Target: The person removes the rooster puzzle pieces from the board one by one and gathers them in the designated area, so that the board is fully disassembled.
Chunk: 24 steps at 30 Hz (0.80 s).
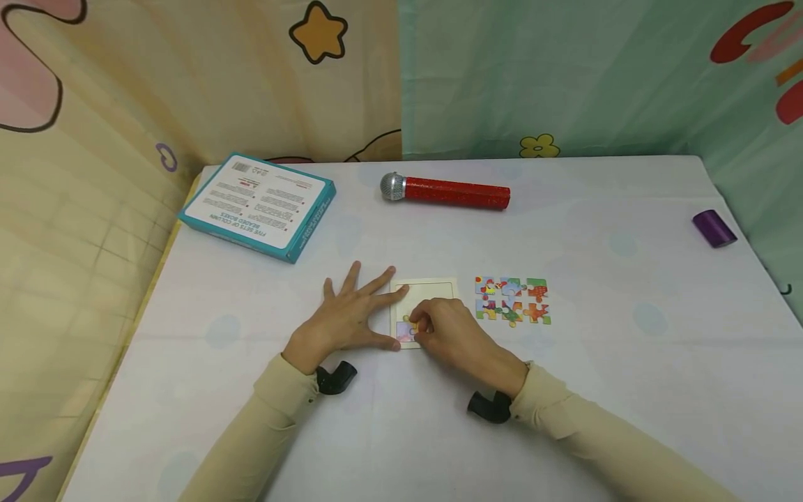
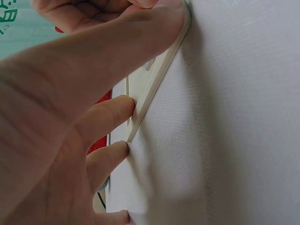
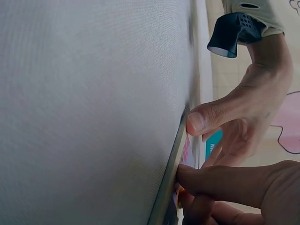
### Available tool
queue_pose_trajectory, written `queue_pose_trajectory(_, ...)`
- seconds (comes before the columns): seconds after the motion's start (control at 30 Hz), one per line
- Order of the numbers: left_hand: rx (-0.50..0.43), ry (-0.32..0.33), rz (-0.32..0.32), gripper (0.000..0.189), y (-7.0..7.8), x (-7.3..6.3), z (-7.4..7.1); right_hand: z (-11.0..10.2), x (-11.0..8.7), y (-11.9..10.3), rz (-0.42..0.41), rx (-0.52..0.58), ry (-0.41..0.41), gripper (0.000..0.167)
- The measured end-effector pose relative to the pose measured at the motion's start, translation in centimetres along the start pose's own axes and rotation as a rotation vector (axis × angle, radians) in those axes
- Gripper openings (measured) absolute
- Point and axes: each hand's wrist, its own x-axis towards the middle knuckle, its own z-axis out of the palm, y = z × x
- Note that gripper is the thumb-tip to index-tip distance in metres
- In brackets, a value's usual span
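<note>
Piece-fitting seems the step in hand: the right hand (image 1: 461, 341) pinches what looks like a puzzle piece (image 1: 413, 328), mostly hidden, beside a purplish piece (image 1: 403, 333) in the near-left corner of a board (image 1: 433, 289) lying mid-desk. The left hand (image 1: 343, 319), grasping nothing, spreads against the board's left rim. Next probably calls for seating the pinched piece while the board stays steady. Six loose pieces (image 1: 511, 312) lie toward the desk's (image 1: 408, 432) right edge; a box (image 1: 260, 202) occupies the back-left corner.
</note>
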Motion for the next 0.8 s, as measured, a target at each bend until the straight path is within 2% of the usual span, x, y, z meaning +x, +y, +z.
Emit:
queue_pose_trajectory(0.4, -0.004, -0.001, 0.0, 0.09, 0.0, 0.0, 0.1, 0.0, -0.3, 0.2, -0.029, 0.061, 0.018, 0.01)
queue_pose_trajectory(0.67, -0.007, -0.003, -0.003, 0.091, -0.1, 0.0, 0.1, -0.3, -0.9, 1.1, -0.009, 0.31, 0.007, 0.005)
queue_pose_trajectory(0.8, -0.004, -0.002, -0.003, 0.091, 0.0, 0.1, 0.1, -1.0, -1.5, 1.4, 0.028, 0.354, 0.021, 0.004)
